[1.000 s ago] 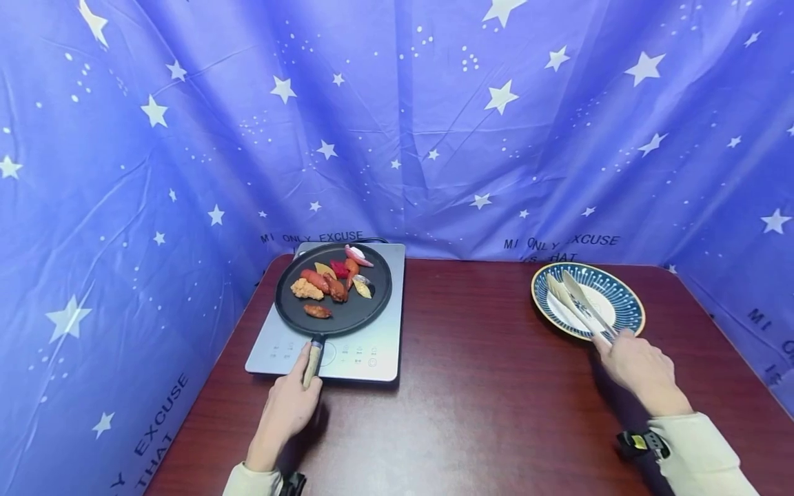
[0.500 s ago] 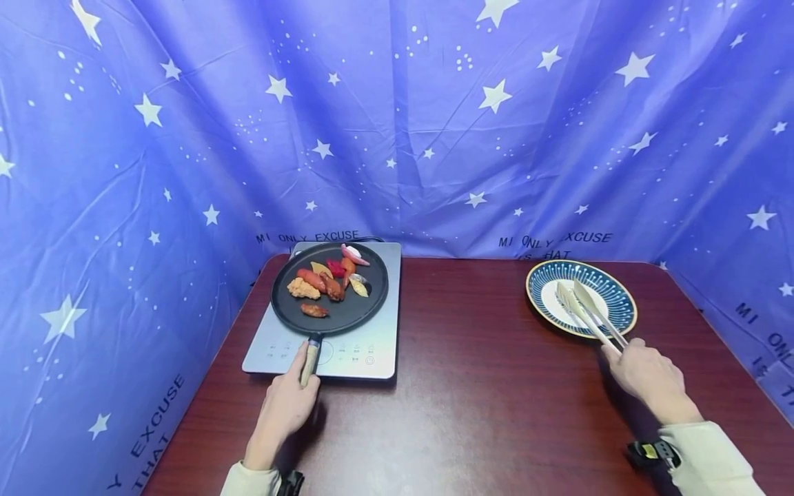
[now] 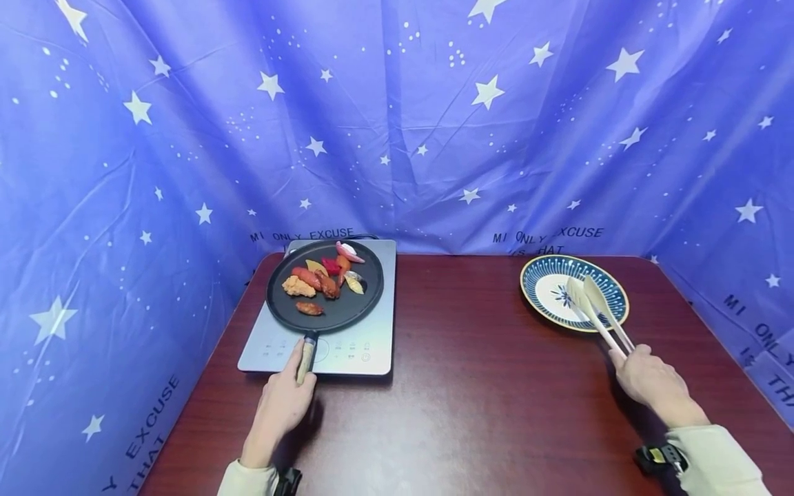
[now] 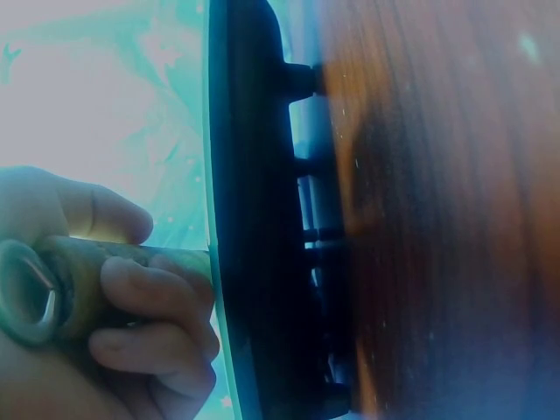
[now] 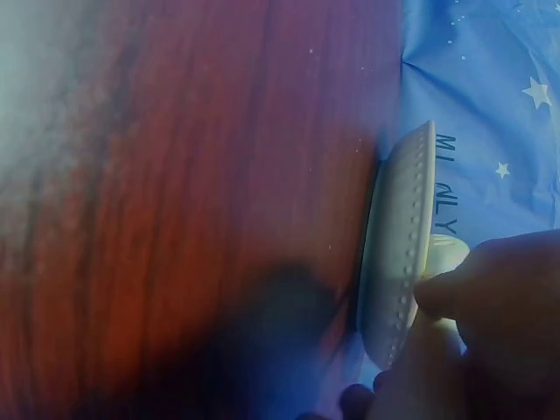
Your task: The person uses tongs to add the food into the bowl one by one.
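My left hand grips the wooden handle of a black flat pan. In the left wrist view my fingers curl round that handle, whose end carries a metal ring. Several food pieces lie in the pan, among them a breaded piece, a sausage and a chicken wing. On the right, my right hand holds white tongs, their two heads slightly apart over the blue-rimmed plate. No food shows on the plate or between the tongs.
Beneath the pan is a silver induction cooker on the dark red wooden table. A blue star-patterned curtain hangs behind the table and along both sides. Bare tabletop separates cooker and plate.
The tongs have drawn back across the plate toward its near right side. My left hand keeps its hold on the pan handle. The whole head view has shifted slightly.
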`<state>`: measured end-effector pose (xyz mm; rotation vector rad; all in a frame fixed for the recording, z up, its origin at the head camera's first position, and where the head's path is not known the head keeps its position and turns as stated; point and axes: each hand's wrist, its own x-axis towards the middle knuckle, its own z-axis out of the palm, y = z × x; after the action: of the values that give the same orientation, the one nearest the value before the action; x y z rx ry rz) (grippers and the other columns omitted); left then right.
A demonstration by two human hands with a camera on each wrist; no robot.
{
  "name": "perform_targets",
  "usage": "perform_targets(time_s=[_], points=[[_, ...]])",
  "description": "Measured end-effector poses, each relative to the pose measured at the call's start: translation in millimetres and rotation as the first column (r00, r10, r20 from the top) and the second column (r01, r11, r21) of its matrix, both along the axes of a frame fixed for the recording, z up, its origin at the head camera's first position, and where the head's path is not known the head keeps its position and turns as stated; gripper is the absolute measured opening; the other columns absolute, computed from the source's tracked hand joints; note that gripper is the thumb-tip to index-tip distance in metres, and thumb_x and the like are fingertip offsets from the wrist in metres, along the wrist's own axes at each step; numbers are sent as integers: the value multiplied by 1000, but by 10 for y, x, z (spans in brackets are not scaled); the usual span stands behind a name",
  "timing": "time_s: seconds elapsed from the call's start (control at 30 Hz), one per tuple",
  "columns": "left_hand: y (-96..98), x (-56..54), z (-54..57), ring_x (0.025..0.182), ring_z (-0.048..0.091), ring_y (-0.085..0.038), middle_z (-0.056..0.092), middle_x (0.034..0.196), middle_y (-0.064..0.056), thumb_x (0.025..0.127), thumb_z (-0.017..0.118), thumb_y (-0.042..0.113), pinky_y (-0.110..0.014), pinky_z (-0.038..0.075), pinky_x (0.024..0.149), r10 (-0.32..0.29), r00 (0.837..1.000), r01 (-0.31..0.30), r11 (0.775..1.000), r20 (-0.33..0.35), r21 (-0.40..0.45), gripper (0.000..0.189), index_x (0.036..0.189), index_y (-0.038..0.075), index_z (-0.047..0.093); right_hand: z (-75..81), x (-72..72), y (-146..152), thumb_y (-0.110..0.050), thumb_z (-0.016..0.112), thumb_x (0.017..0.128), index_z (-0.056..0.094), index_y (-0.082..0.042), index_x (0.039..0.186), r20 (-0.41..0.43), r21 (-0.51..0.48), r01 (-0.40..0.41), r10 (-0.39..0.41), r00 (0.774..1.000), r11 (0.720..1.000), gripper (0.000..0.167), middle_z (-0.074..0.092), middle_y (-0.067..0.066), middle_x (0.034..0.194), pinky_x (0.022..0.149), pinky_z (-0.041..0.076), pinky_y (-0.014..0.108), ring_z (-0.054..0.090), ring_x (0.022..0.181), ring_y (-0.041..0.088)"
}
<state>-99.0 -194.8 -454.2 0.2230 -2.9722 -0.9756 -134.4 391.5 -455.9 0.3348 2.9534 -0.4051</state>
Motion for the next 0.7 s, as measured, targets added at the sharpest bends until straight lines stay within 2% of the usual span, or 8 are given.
perform_targets(time_s=[0.27, 0.4, 0.53, 0.7], points=[[-3, -8, 5, 64, 50, -24, 61, 97, -25, 85, 50, 22, -38, 41, 57, 4, 1000, -4, 1000, 3, 0, 70, 151, 18, 26, 49, 30, 18, -43, 38, 96, 39, 16, 87, 65, 4, -19, 19, 998, 1000, 60, 50, 31, 73, 60, 40, 56, 54, 70, 49], [0, -10, 13, 63, 50, -24, 60, 97, -24, 85, 50, 22, -37, 41, 57, 7, 1000, -7, 1000, 2, 12, 70, 151, 18, 26, 91, 26, 42, -47, 41, 94, 45, 12, 83, 91, 4, -63, 62, 994, 998, 60, 51, 24, 69, 55, 41, 50, 53, 63, 39], [1, -1, 8, 65, 51, -24, 60, 102, -26, 86, 50, 21, -38, 42, 58, 8, 1000, -8, 1000, -2, 20, 70, 151, 17, 26, 89, 13, 77, -49, 42, 92, 48, 10, 80, 98, -2, -100, 100, 990, 995, 61, 50, 18, 66, 53, 40, 46, 52, 60, 32], [-6, -1, -8, 65, 51, -24, 61, 103, -25, 86, 50, 20, -39, 42, 60, 3, 1000, -3, 1000, -20, 27, 69, 151, 17, 27, 84, 11, 104, -53, 45, 91, 46, 13, 82, 91, -6, -123, 123, 988, 992, 66, 50, 19, 67, 52, 41, 46, 52, 59, 32]])
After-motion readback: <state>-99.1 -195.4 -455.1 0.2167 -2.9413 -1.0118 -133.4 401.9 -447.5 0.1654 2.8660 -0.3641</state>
